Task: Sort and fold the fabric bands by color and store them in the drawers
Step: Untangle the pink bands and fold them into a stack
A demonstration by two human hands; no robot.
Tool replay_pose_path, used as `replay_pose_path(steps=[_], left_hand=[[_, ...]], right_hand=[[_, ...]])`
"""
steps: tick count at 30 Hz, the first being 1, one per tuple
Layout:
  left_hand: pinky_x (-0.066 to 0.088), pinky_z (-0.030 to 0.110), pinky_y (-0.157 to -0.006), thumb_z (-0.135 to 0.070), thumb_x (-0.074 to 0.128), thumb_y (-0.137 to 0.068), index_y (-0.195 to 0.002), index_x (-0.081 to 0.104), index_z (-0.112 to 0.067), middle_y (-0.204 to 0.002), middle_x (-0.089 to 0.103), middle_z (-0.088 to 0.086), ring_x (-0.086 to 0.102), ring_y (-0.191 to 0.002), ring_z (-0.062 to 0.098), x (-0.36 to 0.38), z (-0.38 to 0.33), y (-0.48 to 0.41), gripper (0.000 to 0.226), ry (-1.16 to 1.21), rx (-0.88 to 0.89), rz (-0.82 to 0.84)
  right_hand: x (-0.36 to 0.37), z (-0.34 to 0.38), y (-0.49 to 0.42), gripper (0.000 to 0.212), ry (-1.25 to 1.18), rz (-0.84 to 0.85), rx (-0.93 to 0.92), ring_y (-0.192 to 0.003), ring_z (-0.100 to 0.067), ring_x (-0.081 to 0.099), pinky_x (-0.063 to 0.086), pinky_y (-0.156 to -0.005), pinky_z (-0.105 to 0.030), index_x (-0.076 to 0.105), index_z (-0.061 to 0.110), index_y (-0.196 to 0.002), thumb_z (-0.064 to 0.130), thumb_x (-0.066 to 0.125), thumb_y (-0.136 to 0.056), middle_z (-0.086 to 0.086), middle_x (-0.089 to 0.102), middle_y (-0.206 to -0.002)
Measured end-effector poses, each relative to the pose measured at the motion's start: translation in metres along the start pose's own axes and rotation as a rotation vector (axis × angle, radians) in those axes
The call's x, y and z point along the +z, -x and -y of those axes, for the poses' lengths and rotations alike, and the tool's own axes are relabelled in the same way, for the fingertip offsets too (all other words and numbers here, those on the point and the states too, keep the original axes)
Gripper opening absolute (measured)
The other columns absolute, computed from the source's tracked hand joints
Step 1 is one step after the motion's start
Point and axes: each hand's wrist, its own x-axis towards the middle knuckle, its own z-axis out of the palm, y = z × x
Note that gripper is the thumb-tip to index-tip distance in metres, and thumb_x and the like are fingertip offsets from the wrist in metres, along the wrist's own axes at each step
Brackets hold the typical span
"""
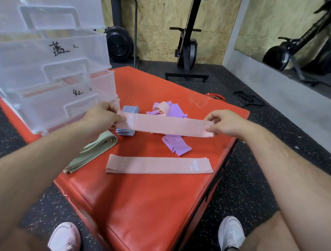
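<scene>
Both hands hold one pink band stretched flat in the air above the middle of the red padded bench. Left hand pinches its left end, right hand pinches its right end, fingers closed on the fabric. A second pink band lies flat on the bench below it, toward the near side. A stack of green bands lies along the bench's left edge. A folded blue band stack sits just behind the held band's left end. A loose pile of purple bands, with a pink one mixed in, lies near the right edge, partly hidden by the held band. A clear plastic drawer unit stands at the bench's far left corner, drawers pulled open, handwritten labels on the fronts. White shoes show at the bottom.
</scene>
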Motion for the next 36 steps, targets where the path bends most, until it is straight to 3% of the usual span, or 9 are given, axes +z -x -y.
replay_pose_path(steps=[2, 6, 9, 13, 20, 23, 27, 32, 36], left_hand=[[0.058, 0.036, -0.07, 0.002, 0.072, -0.082, -0.086, 0.061, -0.011, -0.088, 0.066, 0.014, 0.064, -0.073, 0.025, -0.004, 0.01, 0.01, 0.018, -0.082, -0.005, 0.037], [0.05, 0.02, -0.054, -0.007, 0.076, -0.08, -0.088, 0.065, -0.017, -0.078, 0.066, 0.004, 0.058, -0.061, 0.016, -0.006, 0.032, 0.03, 0.016, -0.332, 0.042, 0.075], [0.053, 0.032, -0.07, -0.009, 0.076, -0.076, -0.082, 0.068, -0.021, -0.078, 0.067, 0.001, 0.059, -0.069, 0.018, -0.007, 0.049, 0.042, 0.016, -0.468, 0.112, 0.078], [0.037, 0.009, -0.059, -0.006, 0.074, -0.077, -0.086, 0.07, -0.015, -0.08, 0.061, -0.002, 0.053, -0.07, 0.013, -0.003, 0.062, 0.057, 0.013, -0.583, 0.209, 0.095], [0.036, 0.017, -0.059, -0.009, 0.076, -0.078, -0.089, 0.067, -0.015, -0.077, 0.058, -0.003, 0.055, -0.075, 0.018, 0.001, 0.075, 0.063, 0.016, -0.66, 0.249, 0.093], [0.039, 0.026, -0.066, -0.007, 0.079, -0.074, -0.086, 0.066, -0.012, -0.084, 0.061, 0.006, 0.056, -0.076, 0.022, -0.001, 0.075, 0.061, 0.019, -0.69, 0.311, 0.077], [0.037, 0.025, -0.067, -0.006, 0.074, -0.076, -0.074, 0.067, -0.012, -0.082, 0.06, 0.003, 0.057, -0.078, 0.021, -0.003, 0.079, 0.059, 0.01, -0.818, 0.385, 0.104], [0.047, 0.028, -0.069, -0.013, 0.061, -0.07, -0.062, 0.065, -0.019, -0.072, 0.061, -0.005, 0.061, -0.077, 0.022, 0.0, 0.068, 0.054, 0.01, -0.871, 0.386, 0.147], [0.049, 0.031, -0.074, -0.015, 0.06, -0.075, -0.069, 0.067, -0.014, -0.08, 0.063, 0.003, 0.061, -0.081, 0.024, 0.014, 0.049, 0.039, 0.009, -0.86, 0.43, 0.106]], right_hand=[[0.0, -0.001, 0.011, 0.02, -0.025, 0.055, 0.012, -0.061, -0.011, 0.06, 0.053, -0.062, -0.025, 0.07, 0.013, -0.1, 0.0, 0.073, -0.084, -0.002, 0.067, -0.081], [0.012, -0.002, 0.029, 0.021, 0.03, 0.172, 0.021, -0.059, -0.01, 0.058, 0.049, -0.059, -0.021, 0.071, 0.014, -0.098, 0.0, 0.074, -0.083, -0.001, 0.066, -0.078], [0.026, -0.004, 0.037, 0.022, 0.13, 0.246, 0.028, -0.063, -0.011, 0.058, 0.048, -0.061, -0.024, 0.071, 0.018, -0.097, 0.003, 0.075, -0.083, 0.001, 0.067, -0.081], [0.041, -0.009, 0.046, 0.026, 0.249, 0.251, 0.007, -0.071, -0.014, 0.058, 0.044, -0.06, -0.026, 0.071, 0.024, -0.1, 0.007, 0.077, -0.08, 0.002, 0.064, -0.085], [0.05, -0.008, 0.055, 0.032, 0.277, 0.212, -0.004, -0.067, -0.014, 0.054, 0.039, -0.055, -0.026, 0.062, 0.028, -0.103, 0.013, 0.078, -0.08, 0.002, 0.059, -0.085], [0.052, -0.009, 0.057, 0.023, 0.269, 0.226, -0.014, -0.061, -0.012, 0.052, 0.038, -0.053, -0.025, 0.064, 0.027, -0.096, 0.014, 0.076, -0.081, 0.002, 0.064, -0.079], [0.054, -0.006, 0.057, 0.013, 0.305, 0.255, -0.007, -0.059, -0.008, 0.052, 0.037, -0.055, -0.024, 0.069, 0.026, -0.091, 0.016, 0.073, -0.085, 0.004, 0.069, -0.078], [0.051, -0.001, 0.046, 0.006, 0.379, 0.196, -0.055, -0.084, -0.013, 0.063, 0.053, -0.076, -0.032, 0.072, 0.032, -0.079, 0.026, 0.073, -0.08, 0.011, 0.067, -0.089], [0.061, 0.015, 0.021, 0.011, 0.299, 0.069, -0.18, -0.094, -0.01, 0.062, 0.05, -0.083, -0.031, 0.069, 0.035, -0.08, 0.027, 0.064, -0.086, 0.012, 0.068, -0.1]])
